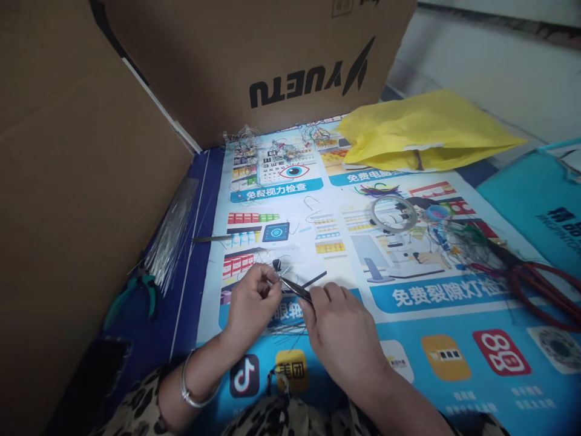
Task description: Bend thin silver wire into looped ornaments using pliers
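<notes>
My right hand [340, 330] is closed around a pair of pliers [294, 288] with slim dark jaws that point left. The tips of those jaws meet the fingertips of my left hand [256, 297], which pinch a thin wire; its exact shape is too small to make out. A small dark piece [276, 264] shows just above the left fingertips. Beside the pliers a narrow dark bar [315, 278] slants up to the right; I cannot tell whether it belongs to them. Several thin wire lengths [285, 329] lie on the printed sheet [349, 260] below and between my hands.
Cardboard walls [181, 54] stand at the left and back. Teal-handled pliers [131, 297] and a wire bundle [170, 236] lie left. On the right are a tape roll [393, 213], tangled wires [467, 242], red-handled scissors [540, 287], a yellow bag [422, 130] and a turquoise bag [540, 200].
</notes>
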### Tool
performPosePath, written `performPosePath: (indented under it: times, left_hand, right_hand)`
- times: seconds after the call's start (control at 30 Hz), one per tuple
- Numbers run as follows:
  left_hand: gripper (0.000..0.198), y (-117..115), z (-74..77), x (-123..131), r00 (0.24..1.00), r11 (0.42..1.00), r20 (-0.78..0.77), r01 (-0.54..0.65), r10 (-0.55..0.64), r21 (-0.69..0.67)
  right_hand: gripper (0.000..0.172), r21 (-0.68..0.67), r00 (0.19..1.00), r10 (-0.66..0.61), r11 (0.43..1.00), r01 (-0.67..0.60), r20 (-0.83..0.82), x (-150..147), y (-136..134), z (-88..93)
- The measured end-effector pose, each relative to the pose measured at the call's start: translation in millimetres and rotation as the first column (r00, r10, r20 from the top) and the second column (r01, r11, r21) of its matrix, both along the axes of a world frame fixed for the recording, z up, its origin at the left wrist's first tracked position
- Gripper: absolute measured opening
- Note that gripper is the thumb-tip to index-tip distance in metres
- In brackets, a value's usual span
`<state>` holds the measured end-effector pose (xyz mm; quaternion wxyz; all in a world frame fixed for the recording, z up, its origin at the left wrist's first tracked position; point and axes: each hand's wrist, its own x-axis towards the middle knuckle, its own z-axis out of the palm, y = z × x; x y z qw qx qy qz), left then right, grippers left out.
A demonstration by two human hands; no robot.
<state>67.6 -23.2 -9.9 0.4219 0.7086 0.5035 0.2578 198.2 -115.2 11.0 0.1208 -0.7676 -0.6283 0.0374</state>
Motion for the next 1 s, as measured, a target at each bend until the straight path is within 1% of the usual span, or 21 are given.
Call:
performPosePath:
  times: [0.17, 0.33, 0.53, 0.8, 1.0]
  left_hand:
    - [0.006, -0.2, 3.4, 0.9, 1.000, 1.000, -0.008, -0.005, 0.005, -0.001]
    - [0.006, -0.2, 1.1, -0.2, 1.000, 1.000, -0.020, 0.001, -0.001, 0.007]
    - [0.005, -0.7, -0.8, -1.6, 1.000, 1.000, -0.012, 0.015, -0.015, 0.000]
    - [0.005, -0.2, -0.5, -2.2, 0.999, 1.000, -0.038, 0.020, -0.020, 0.015]
    - [0.005, 0.2, -2.3, -2.0, 0.999, 1.000, -0.021, 0.024, -0.024, 0.006]
  right_hand:
    - [0.023, -0.003, 1.000, 0.001, 1.000, -0.001, 0.010, 0.8, 0.1, 2.4]
    - [0.023, 0.003, 1.000, 0.011, 1.000, -0.011, 0.009, 0.5, 0.7, 2.0]
    - [0.025, -0.028, 1.000, 0.017, 0.999, -0.017, -0.011, -0.2, 3.1, 2.2]
    - [0.017, 0.007, 0.998, 0.051, 0.999, -0.051, 0.027, 0.1, 3.5, -1.9]
    - [0.016, 0.006, 0.996, 0.081, 0.997, -0.081, 0.039, 2.2, 3.4, -4.2]
